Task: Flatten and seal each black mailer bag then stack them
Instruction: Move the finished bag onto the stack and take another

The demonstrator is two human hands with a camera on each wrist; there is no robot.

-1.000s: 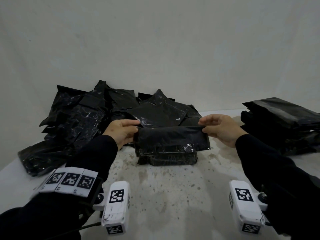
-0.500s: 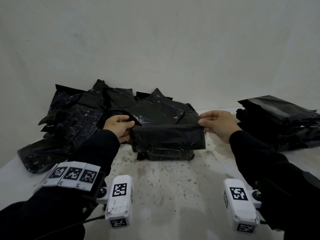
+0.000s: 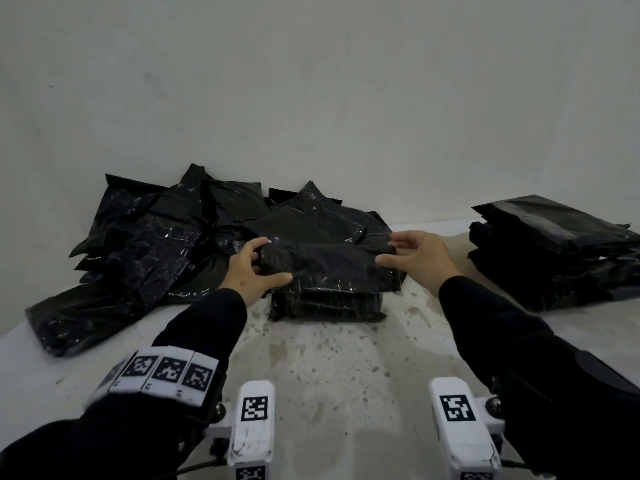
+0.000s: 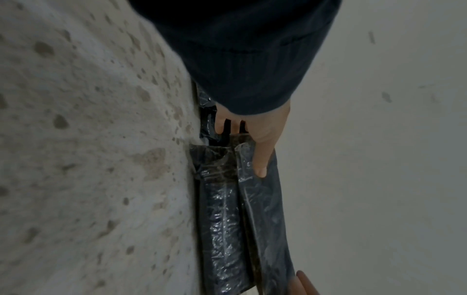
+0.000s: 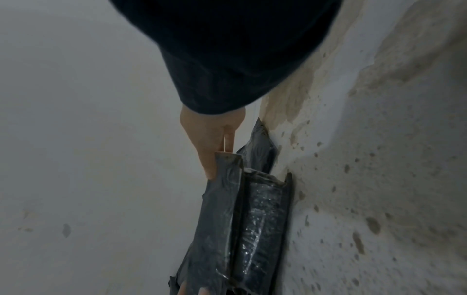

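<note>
A filled black mailer bag (image 3: 329,306) lies on the speckled table (image 3: 311,368) at the centre. Its top flap (image 3: 329,265) is folded forward over the body. My left hand (image 3: 270,261) grips the flap's left end, fingers curled behind it and thumb stretched along its front. My right hand (image 3: 387,250) holds the right end the same way, fingers on top and thumb in front. In the left wrist view my thumb (image 4: 260,159) lies on the glossy bag (image 4: 227,219). The right wrist view has my right hand (image 5: 215,147) at the flap's corner (image 5: 227,159).
A loose heap of crumpled black bags (image 3: 156,244) fills the back left, touching the wall (image 3: 311,98). At the right edge sits a neat stack of flat black bags (image 3: 554,251). Bare table lies between me and the bag.
The flap, held up by its two corners before, now lies folded forward over the bag. Both thumbs have spread inward along its front.
</note>
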